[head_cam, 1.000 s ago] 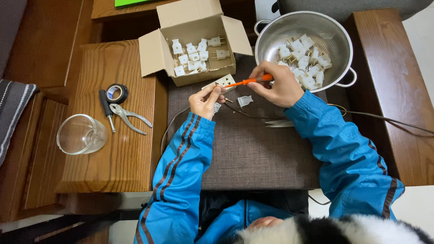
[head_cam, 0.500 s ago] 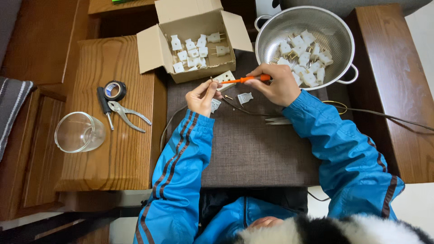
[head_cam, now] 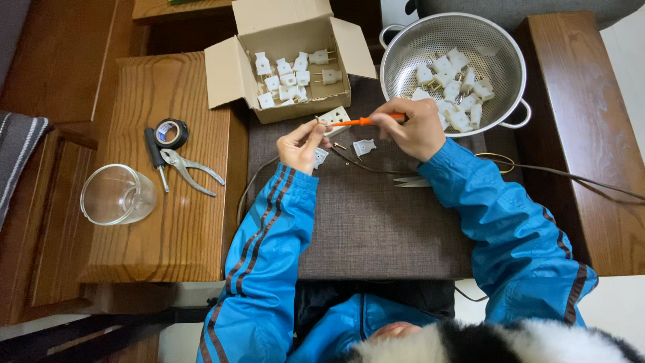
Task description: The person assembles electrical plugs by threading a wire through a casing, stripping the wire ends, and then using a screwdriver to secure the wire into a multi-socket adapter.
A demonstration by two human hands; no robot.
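Note:
My left hand (head_cam: 304,142) pinches a small white plug part (head_cam: 320,156) above a grey-brown mat (head_cam: 376,222). My right hand (head_cam: 415,128) grips an orange-handled screwdriver (head_cam: 359,122), its tip pointing left at the piece in my left hand. Another white plug half (head_cam: 363,146) lies on the mat just below the screwdriver, and a white plug body (head_cam: 334,117) sits behind it. A dark cable (head_cam: 366,167) runs across the mat under my hands.
An open cardboard box (head_cam: 289,64) with several white plugs stands behind my hands. A steel colander (head_cam: 451,67) holds more plugs at the right. On the wooden side table (head_cam: 168,222) lie pliers (head_cam: 190,169), a tape roll (head_cam: 171,132) and a glass jar (head_cam: 117,195).
My hands stay together at the plug; the screwdriver has shifted only slightly. The whole view has drifted a little as my head moved.

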